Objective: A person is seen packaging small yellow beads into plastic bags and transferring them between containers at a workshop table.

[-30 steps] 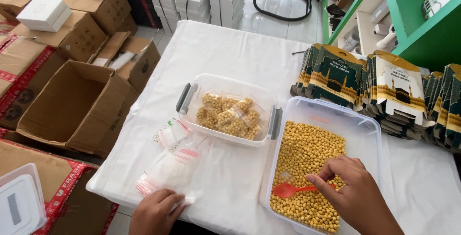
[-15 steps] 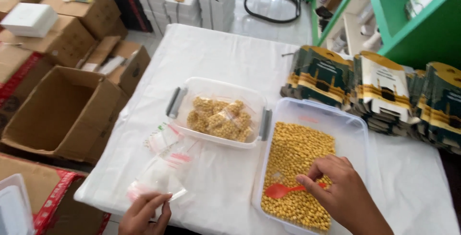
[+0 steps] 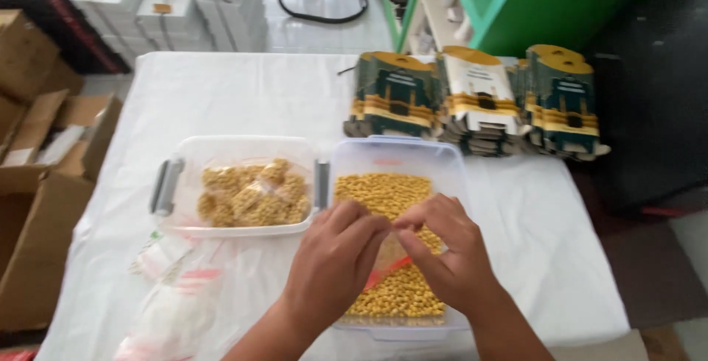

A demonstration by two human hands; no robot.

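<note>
From the head camera, both hands now meet over the open clear tub of yellow beans (image 3: 383, 191), which sits at about 5 o'clock on the white table (image 3: 243, 95). Half a second ago the left hand (image 3: 332, 261) was down at the table's near edge, lifting a small clear bag off the pile, and the right hand (image 3: 450, 254) was on the red spoon in the beans. Now the left hand has come across to the tub and the right has let go of the spoon. Fingertips of both hands pinch together at the middle, apparently on the mouth of a small clear bag (image 3: 387, 258) held between them above the beans; the film is hard to make out. Neither hand is open. A bit of the red spoon (image 3: 387, 269) shows under the hands, lying in the beans.

This reads as a shift from picking up to opening the bag over the tub.

At 9 o'clock from the hands, touching the bean tub's side, stands a second tub with grey handles (image 3: 166, 184) holding filled bean bags (image 3: 254, 195). The pile of empty bags (image 3: 177, 294) with red strips lies at 8 o'clock. Printed cartons (image 3: 472, 99) are stacked at 1 o'clock. Cardboard boxes (image 3: 37, 176) stand off the table at 9 o'clock.
</note>
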